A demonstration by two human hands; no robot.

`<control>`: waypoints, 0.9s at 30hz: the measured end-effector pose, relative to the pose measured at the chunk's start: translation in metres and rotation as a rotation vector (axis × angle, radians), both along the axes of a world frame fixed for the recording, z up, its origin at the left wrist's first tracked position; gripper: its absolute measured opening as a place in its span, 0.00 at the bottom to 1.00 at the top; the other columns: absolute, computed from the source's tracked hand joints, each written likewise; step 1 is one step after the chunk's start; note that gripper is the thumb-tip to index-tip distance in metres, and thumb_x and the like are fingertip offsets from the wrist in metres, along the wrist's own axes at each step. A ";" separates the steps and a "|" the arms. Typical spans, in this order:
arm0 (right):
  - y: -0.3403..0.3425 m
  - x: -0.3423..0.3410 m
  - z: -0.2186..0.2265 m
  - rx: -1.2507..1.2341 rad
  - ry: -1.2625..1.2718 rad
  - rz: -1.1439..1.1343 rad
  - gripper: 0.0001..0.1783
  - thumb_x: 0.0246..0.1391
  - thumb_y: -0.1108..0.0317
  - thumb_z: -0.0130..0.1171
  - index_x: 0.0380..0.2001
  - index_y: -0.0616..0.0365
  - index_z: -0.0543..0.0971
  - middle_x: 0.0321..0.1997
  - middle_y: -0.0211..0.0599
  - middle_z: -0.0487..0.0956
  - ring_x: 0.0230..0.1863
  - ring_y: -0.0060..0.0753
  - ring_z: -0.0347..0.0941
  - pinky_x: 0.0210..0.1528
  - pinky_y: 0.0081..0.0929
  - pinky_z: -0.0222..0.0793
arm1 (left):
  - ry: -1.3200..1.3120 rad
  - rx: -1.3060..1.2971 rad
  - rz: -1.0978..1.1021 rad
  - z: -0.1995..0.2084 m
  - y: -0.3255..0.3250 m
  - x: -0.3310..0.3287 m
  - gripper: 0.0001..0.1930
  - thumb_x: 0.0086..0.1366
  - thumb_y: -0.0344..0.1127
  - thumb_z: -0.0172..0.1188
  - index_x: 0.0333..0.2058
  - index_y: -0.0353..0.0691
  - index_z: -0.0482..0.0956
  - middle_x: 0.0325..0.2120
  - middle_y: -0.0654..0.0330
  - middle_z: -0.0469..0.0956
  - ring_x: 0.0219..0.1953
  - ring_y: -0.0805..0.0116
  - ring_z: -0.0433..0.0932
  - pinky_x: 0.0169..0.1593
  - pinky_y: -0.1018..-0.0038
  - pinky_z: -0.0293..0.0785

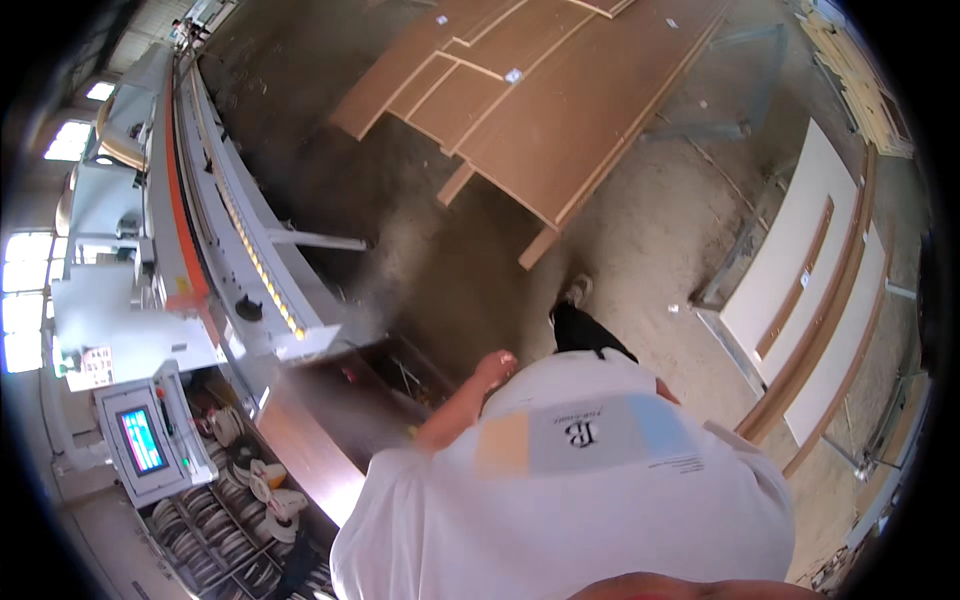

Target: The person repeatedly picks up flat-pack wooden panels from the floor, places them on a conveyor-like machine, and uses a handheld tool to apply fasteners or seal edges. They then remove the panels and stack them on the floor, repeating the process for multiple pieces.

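My left hand (495,369) hangs in front of my white shirt (570,500), its fingers loosely curled and nothing showing in them. The near end of a dark brown wooden worktop (315,430) lies to its left. Of my right arm (665,391) only a small patch of skin shows beside the shirt; the right hand is hidden. One shoe (578,290) and a dark trouser leg (590,335) stick out ahead of me on the floor.
Brown panels (560,130) lie stacked ahead. A long machine (230,200) with an orange strip runs along the left, with a control screen (141,440) and a rack of rolls (215,535) nearer. White boards (795,260) and brown strips rest on metal stands at right.
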State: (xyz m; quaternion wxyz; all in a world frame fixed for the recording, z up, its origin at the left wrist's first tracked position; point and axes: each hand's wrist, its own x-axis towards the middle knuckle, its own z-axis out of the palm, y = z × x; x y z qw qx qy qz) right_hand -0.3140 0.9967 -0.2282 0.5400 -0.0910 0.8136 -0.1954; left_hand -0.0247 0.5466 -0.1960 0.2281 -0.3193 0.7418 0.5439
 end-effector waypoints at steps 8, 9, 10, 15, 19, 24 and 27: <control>-0.176 -0.115 0.022 -0.194 0.162 0.202 0.19 0.61 0.55 0.59 0.47 0.57 0.81 0.43 0.34 0.84 0.43 0.31 0.81 0.43 0.32 0.75 | -0.164 -0.319 -0.112 0.056 -0.148 -0.125 0.20 0.66 0.52 0.54 0.47 0.47 0.83 0.49 0.54 0.81 0.54 0.49 0.78 0.56 0.59 0.73; -0.213 -0.128 0.068 -0.241 0.064 -0.150 0.18 0.62 0.56 0.57 0.48 0.56 0.80 0.43 0.35 0.83 0.42 0.31 0.80 0.42 0.32 0.74 | -0.165 -0.333 -0.096 0.061 -0.173 -0.141 0.19 0.66 0.51 0.54 0.47 0.47 0.83 0.49 0.54 0.81 0.53 0.49 0.78 0.56 0.59 0.74; -0.244 -0.139 0.114 -0.273 -0.046 -0.494 0.18 0.63 0.57 0.56 0.49 0.56 0.80 0.44 0.35 0.83 0.42 0.31 0.80 0.42 0.31 0.74 | -0.161 -0.343 -0.084 0.064 -0.197 -0.157 0.19 0.66 0.51 0.54 0.47 0.48 0.83 0.48 0.54 0.82 0.52 0.49 0.78 0.55 0.58 0.74; -0.278 -0.145 0.138 -0.298 0.004 -0.696 0.18 0.62 0.56 0.57 0.48 0.56 0.79 0.45 0.33 0.83 0.41 0.29 0.80 0.40 0.29 0.74 | -0.057 -0.446 -0.052 0.010 -0.322 -0.237 0.18 0.65 0.50 0.53 0.48 0.50 0.82 0.46 0.52 0.82 0.50 0.48 0.79 0.53 0.56 0.75; -0.188 -0.040 0.084 0.216 0.269 -0.358 0.23 0.59 0.46 0.51 0.31 0.53 0.83 0.29 0.43 0.82 0.32 0.38 0.80 0.35 0.37 0.73 | -0.120 -0.513 0.028 -0.014 -0.410 -0.310 0.20 0.62 0.47 0.61 0.49 0.43 0.79 0.51 0.51 0.79 0.54 0.48 0.77 0.56 0.54 0.75; -0.153 0.137 0.148 0.502 0.117 -0.298 0.16 0.60 0.55 0.46 0.36 0.45 0.83 0.40 0.41 0.83 0.43 0.51 0.79 0.41 0.48 0.75 | -0.185 -0.768 -0.003 -0.049 -0.491 -0.369 0.33 0.58 0.46 0.68 0.59 0.39 0.70 0.62 0.50 0.67 0.64 0.48 0.66 0.63 0.56 0.70; -0.195 0.192 0.190 0.581 -0.060 -0.467 0.16 0.60 0.55 0.46 0.36 0.45 0.83 0.39 0.42 0.83 0.43 0.52 0.79 0.41 0.48 0.75 | -0.190 -0.773 0.028 -0.072 -0.512 -0.403 0.40 0.57 0.48 0.70 0.64 0.43 0.63 0.64 0.53 0.63 0.66 0.51 0.63 0.65 0.58 0.68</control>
